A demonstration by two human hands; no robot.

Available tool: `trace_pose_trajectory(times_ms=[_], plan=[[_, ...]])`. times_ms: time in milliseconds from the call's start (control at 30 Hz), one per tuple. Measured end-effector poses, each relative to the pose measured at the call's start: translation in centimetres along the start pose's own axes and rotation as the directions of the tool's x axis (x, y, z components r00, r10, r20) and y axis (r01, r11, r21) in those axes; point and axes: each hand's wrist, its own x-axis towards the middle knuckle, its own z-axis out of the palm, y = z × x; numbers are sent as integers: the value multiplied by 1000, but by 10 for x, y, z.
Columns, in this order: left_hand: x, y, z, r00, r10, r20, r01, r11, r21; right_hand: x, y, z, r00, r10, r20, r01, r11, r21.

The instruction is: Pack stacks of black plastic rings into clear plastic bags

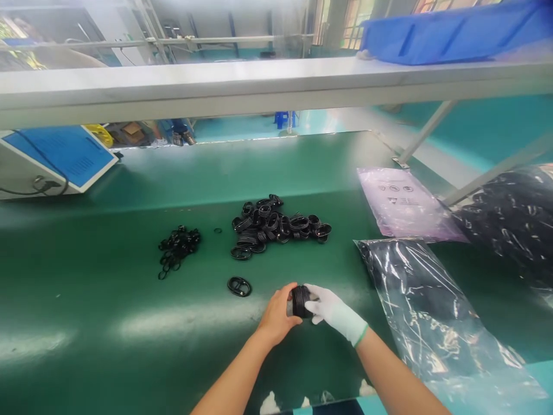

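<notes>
Near the front of the green mat, a black coiled cable (301,301) is gripped from both sides. My left hand (275,316), bare, has its fingers and thumb around the coil's left side. A white glove covers my right hand (332,310), whose fingers press on the coil's right side. One flat oval cable coil (239,286) lies to the left of my hands. Behind it is a pile of coiled black cables (276,223). Farther left sits a heap of small black rings (178,248), with one loose ring (218,230) between the heap and the pile.
Clear plastic bags with black contents (423,294) lie at the right, beside a pinkish printed bag (401,199). A blue-topped box (64,154) stands at the back left. A white shelf (216,86) crosses above the bench, carrying a blue bin (449,34).
</notes>
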Motion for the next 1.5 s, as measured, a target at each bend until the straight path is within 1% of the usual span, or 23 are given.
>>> trace_pose_trajectory(times_ms=[167,300,400,467,533,567,600,633,667,700,733,767,800,867,900,933,1000,1033,1100,1167,1200,1300,1500], plan=[[1,-8,-2,999,37,5,-36,996,-77,-1,-1,9,998,11,-68,-6,998,69],[1,-10,-4,999,39,31,-36,994,-102,-3,1,13,993,6,-122,0,999,43],[0,-9,-1,999,39,25,-37,997,-73,-3,0,16,992,12,-129,-17,999,-35],[-1,-7,0,999,41,28,-39,998,-43,-2,2,20,984,-16,-178,-9,990,-142],[-3,-5,-4,997,50,57,-51,999,13,1,6,23,968,-49,-245,-14,969,-248],[-4,-4,-10,997,50,53,-53,996,69,3,9,24,961,-56,-269,-22,960,-279],[-5,-3,-18,1000,29,12,-30,988,152,5,12,25,959,-53,-279,-31,957,-290],[-6,-3,-30,997,-15,-71,33,966,256,7,15,26,960,-44,-276,-38,958,-285],[-6,-3,-43,981,-72,-180,134,922,363,9,17,26,964,-40,-263,-35,960,-277],[-6,-5,-57,949,-122,-290,249,854,457,10,20,26,966,-36,-255,-35,963,-268],[-6,-7,-72,920,-151,-362,337,775,534,11,21,25,969,-30,-247,-37,964,-262],[-6,-9,-86,919,-148,-365,354,714,603,12,22,25,970,-22,-241,-43,965,-259],[-5,-10,-98,939,-128,-319,317,681,660,12,22,25,970,-13,-241,-51,965,-256],[-3,-12,-114,984,-59,-165,161,677,718,13,21,24,970,-2,-243,-61,967,-249],[-2,-11,-117,994,-29,-109,99,684,723,13,20,24,970,0,-244,-62,968,-245],[-1,-9,-117,997,-18,-81,71,695,715,13,20,25,970,-1,-244,-59,969,-242],[1,-3,-106,996,-54,-76,90,758,646,12,18,25,971,-8,-238,-49,971,-234],[2,0,-97,994,-96,-59,113,831,545,12,16,25,972,-10,-234,-45,972,-230],[5,4,-72,982,-187,32,175,959,221,10,14,25,974,-11,-227,-39,976,-215],[8,5,-48,967,-215,136,225,973,-61,7,11,25,975,-12,-223,-34,979,-201],[9,4,-39,963,-213,163,236,963,-133,6,10,25,975,-15,-222,-30,980,-195],[12,-1,-25,966,-206,158,235,952,-196,2,9,23,975,-36,-219,-6,982,-187],[12,-9,-23,970,-197,143,229,936,-268,-1,5,27,964,-82,-254,19,970,-242]])
